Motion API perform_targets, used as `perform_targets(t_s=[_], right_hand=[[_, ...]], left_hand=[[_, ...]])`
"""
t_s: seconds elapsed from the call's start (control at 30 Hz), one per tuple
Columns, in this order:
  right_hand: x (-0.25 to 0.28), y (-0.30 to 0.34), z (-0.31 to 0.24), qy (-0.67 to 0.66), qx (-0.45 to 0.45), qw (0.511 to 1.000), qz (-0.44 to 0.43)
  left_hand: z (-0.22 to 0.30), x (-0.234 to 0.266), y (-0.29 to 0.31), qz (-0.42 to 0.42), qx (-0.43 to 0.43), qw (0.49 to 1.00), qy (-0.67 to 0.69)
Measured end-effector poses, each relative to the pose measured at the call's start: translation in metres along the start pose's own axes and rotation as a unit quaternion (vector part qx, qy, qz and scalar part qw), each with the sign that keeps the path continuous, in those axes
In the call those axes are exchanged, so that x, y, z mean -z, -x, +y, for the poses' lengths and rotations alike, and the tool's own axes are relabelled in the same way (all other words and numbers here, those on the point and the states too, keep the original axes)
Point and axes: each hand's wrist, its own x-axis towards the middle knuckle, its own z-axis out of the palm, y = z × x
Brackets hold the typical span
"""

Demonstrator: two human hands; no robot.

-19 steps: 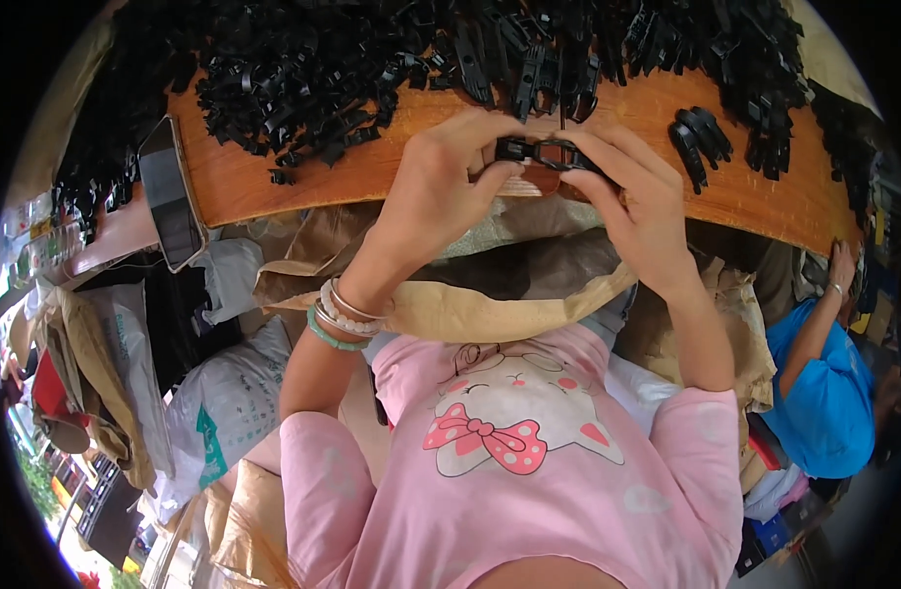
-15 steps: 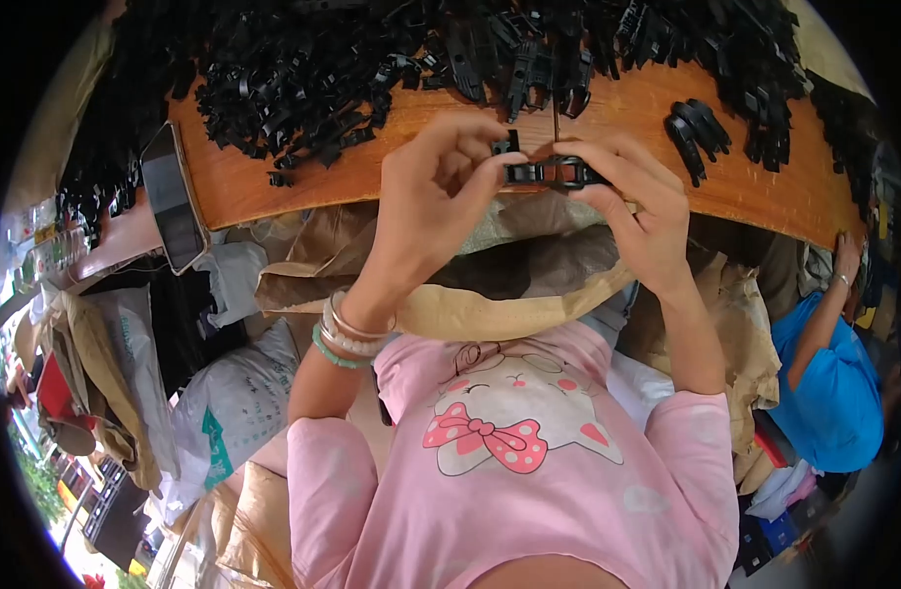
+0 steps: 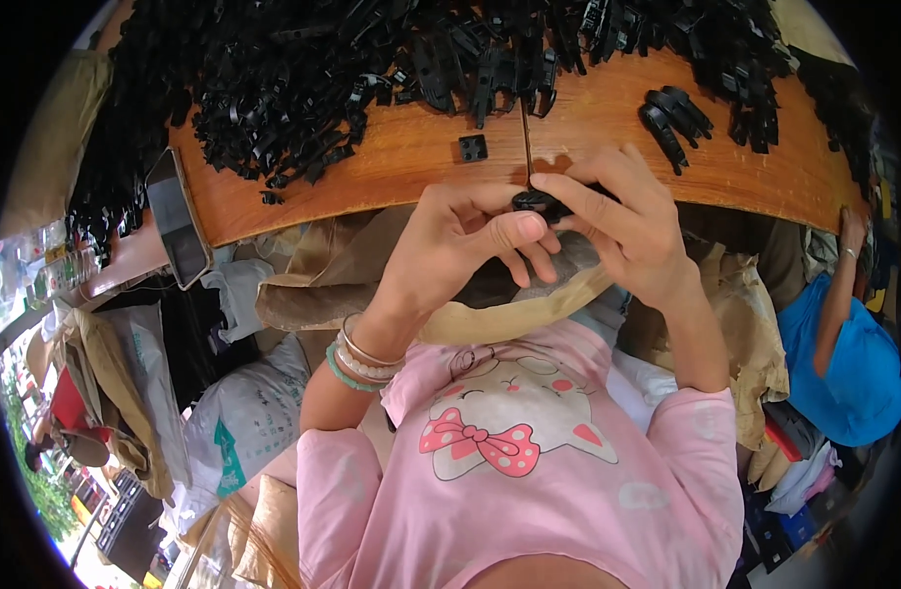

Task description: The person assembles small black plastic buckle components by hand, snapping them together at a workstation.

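Over the table's near edge, my two hands meet at a small black plastic part (image 3: 539,203) with a rounded end. My right hand (image 3: 632,226) is closed around its right side, thumb and fingers covering much of it. At the left end, my left hand (image 3: 455,236) has its index finger and thumb against the part, the lower fingers loosely curled. Its exact kind cannot be made out. Just beyond my left hand, a small square black piece (image 3: 473,148) lies on the wooden table (image 3: 608,118).
A large heap of black plastic pieces (image 3: 274,88) covers the far table. Several curved black pieces (image 3: 676,123) lie apart at right. A phone (image 3: 179,221) rests at the left edge. An open brown sack (image 3: 480,319) hangs below my hands. Another person's arm (image 3: 843,285) is at far right.
Both hands have come lower and nearer to me with the black part, which has turned and is more covered by fingers. The view has shifted slightly. The square piece now shows apart from my left hand.
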Motion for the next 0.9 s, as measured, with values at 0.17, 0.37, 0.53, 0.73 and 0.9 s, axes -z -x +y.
perform_targets(t_s=[0.17, 0.37, 0.53, 0.73, 0.9], right_hand=[[-0.001, 0.006, -0.002, 0.015, -0.018, 1.000, -0.002], [0.017, 0.025, 0.044, 0.181, -0.128, 0.974, 0.036], [0.029, 0.007, 0.080, 0.260, -0.101, 0.956, 0.087], [0.022, -0.047, 0.128, 0.279, -0.281, 0.913, 0.100], [0.018, -0.052, 0.126, 0.283, -0.344, 0.893, 0.061]], left_hand=[[-0.007, -0.006, -0.004, 0.035, 0.025, 0.999, 0.024], [0.000, 0.021, -0.005, 0.271, -0.157, 0.867, -0.386], [0.001, 0.071, -0.031, 0.294, -0.282, 0.701, -0.585], [-0.003, 0.067, -0.028, 0.256, -0.235, 0.717, -0.604], [0.000, 0.064, -0.017, 0.259, -0.225, 0.770, -0.539]])
